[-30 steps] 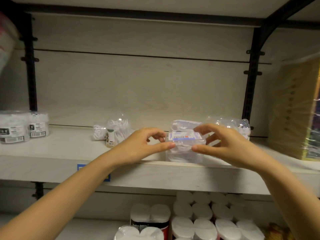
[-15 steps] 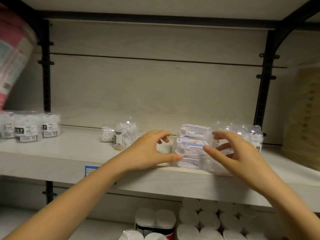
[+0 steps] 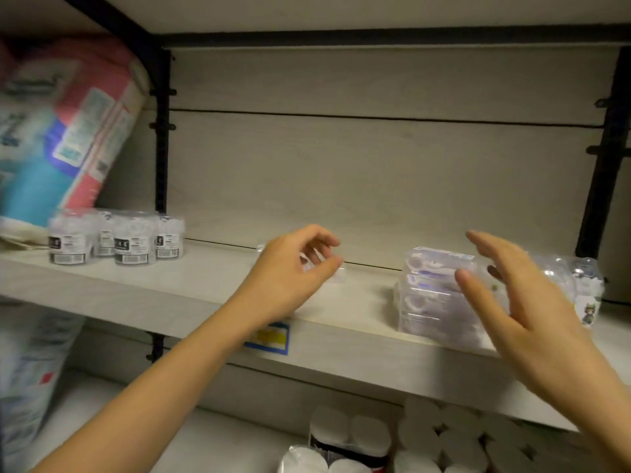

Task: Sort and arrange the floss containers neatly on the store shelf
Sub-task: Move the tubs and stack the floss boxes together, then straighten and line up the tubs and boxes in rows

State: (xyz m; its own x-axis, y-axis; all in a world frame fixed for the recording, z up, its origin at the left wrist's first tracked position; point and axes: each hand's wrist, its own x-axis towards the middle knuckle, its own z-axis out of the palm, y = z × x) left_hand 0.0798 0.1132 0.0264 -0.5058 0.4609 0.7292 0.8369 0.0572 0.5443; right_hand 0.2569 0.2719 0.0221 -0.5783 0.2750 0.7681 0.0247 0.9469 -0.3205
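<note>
A: Floss containers first: where do they stand?
B: A stack of clear rectangular floss packs sits near the front edge of the pale wooden shelf. The right hand hovers just right of that stack, its grip open, fingers spread, holding nothing.
A: And the left hand?
B: Well left of the stack, fingers curled by something small and clear. Whether that grip holds it, I cannot tell.
A: How to do this well?
B: I'd square the stack with flat palms, then bring loose pieces up beside it, labels forward.
A: Anything in the way?
B: Yes: clear domed containers crowd just right of the stack, partly behind the right hand. Far left of it stand round clear tubs with black labels, under a leaning pink-and-blue soft pack.
</note>
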